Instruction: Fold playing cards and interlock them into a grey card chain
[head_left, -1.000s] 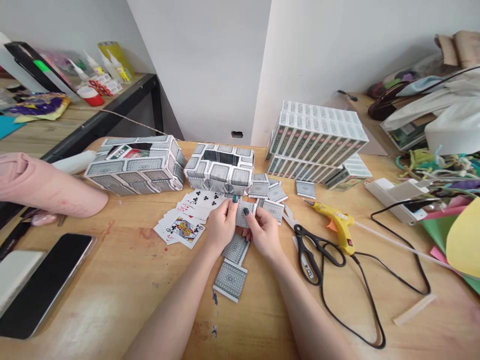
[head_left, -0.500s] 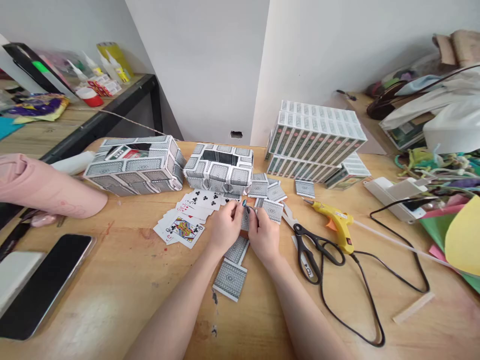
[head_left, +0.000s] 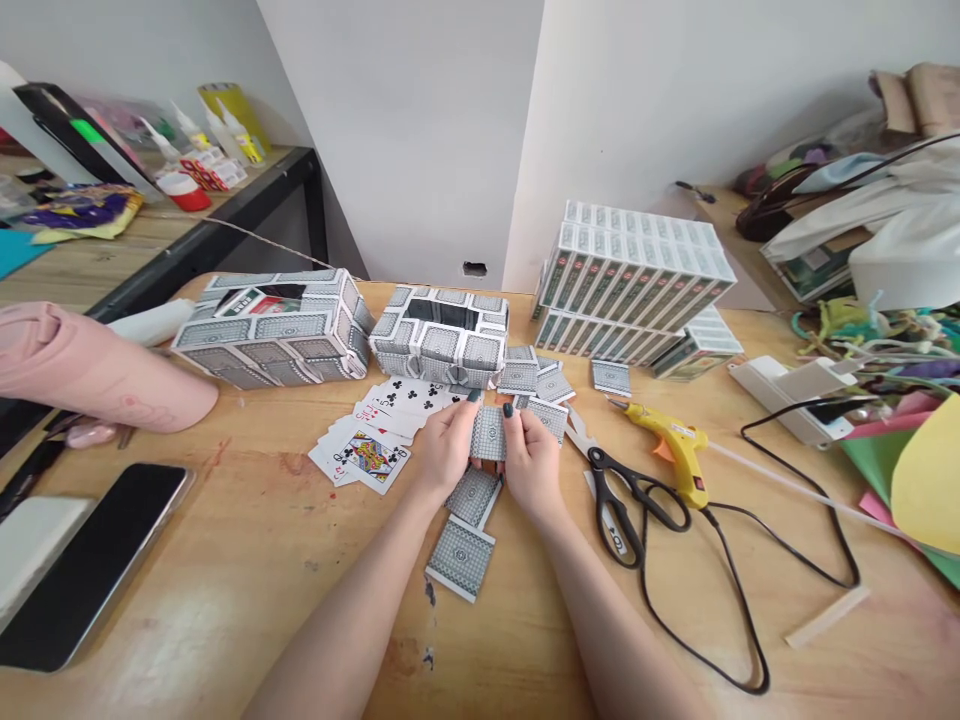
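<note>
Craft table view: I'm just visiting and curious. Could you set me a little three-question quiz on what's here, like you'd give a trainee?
1. True or false: the left hand and the right hand are both holding the same card.

2. Which of these lies nearest the scissors?
A) the pink roll
B) the glue gun
C) the red-and-white pot

3. Fill in the missing word: the black-screened phone lies on the person's ____ side.

Key: 1 true; 2 B; 3 left.
</note>
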